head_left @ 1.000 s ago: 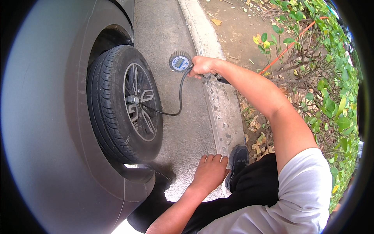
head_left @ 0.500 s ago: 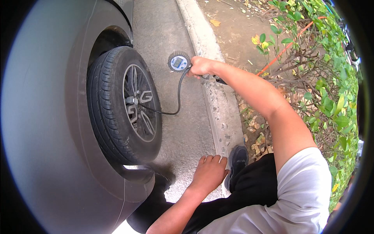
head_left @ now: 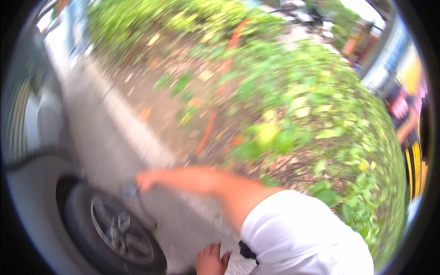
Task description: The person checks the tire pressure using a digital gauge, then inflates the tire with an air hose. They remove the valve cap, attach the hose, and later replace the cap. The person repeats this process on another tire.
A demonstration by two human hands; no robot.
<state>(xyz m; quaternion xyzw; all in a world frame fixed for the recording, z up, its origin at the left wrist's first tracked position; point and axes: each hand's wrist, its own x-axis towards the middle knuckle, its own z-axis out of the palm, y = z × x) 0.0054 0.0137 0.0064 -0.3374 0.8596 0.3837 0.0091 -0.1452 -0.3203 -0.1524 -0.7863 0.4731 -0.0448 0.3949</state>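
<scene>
Right hand point(head_left: 145, 181) closed on gauge point(head_left: 130, 191) by edge of kerb point(head_left: 137, 136), hose point(head_left: 145, 213) beside wheel point(head_left: 117, 231); blur hides whether hookup done; left hand point(head_left: 210, 260) half-open, seemingly empty.

The gauge point(head_left: 130, 191) is too blurred to read, and the lower edge cuts off the wheel point(head_left: 118, 231).

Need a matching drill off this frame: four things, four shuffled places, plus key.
Things
1. right hand
2. left hand
3. orange hose-like line
4. wheel

Places
a. in the grey car's wheel arch
b. lower centre, away from the gauge
c. running up into green leaves
d. right at the gauge

Pairs: 1-d, 2-b, 3-c, 4-a
</scene>
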